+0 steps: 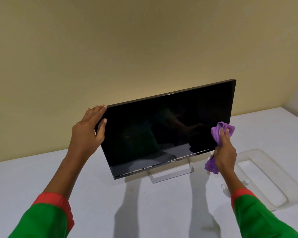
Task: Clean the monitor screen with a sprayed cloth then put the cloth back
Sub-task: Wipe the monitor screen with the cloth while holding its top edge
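Note:
A black monitor (162, 131) stands on a silver stand (172, 174) on the white table, its dark screen switched off and tilted back. My left hand (88, 129) grips the monitor's upper left corner, thumb on the front bezel. My right hand (224, 153) is shut on a bunched purple cloth (220, 130), pressing it against the screen's lower right area near the right edge. Part of the cloth hangs below my palm.
A translucent white plastic tray (272, 177) lies on the white table (41, 177) to the right of the monitor. A beige wall rises behind the table. No spray bottle is in view.

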Tool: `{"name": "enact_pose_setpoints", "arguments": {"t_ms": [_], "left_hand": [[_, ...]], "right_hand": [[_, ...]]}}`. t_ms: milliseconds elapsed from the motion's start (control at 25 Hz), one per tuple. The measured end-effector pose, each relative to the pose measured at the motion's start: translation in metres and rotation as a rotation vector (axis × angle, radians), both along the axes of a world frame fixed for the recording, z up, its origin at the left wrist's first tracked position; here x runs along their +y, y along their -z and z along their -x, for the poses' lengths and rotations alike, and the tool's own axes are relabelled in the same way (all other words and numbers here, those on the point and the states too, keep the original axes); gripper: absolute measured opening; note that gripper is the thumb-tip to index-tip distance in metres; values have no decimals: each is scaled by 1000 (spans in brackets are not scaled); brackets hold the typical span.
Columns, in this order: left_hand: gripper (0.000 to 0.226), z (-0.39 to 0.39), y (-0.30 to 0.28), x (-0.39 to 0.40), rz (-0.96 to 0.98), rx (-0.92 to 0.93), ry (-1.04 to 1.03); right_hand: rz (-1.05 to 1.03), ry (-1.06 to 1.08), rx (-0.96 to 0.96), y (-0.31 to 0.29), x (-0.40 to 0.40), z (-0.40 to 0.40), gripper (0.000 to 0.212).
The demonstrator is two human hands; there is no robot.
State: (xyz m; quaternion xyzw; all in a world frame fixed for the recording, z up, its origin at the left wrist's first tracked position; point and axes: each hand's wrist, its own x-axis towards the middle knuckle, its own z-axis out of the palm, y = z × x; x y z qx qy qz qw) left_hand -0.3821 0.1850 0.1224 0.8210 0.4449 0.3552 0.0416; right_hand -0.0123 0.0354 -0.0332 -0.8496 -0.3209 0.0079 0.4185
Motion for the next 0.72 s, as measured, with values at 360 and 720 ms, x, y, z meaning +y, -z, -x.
{"name": "enact_pose_setpoints", "arguments": {"t_ms": [360, 720], "left_hand": [[51, 12, 3, 5, 35, 10, -24], [56, 28, -3, 3, 52, 84, -31]], "right_hand": [[-80, 156, 309, -17, 30, 62, 60], [-49, -192, 160, -4, 32, 194, 75]]}}
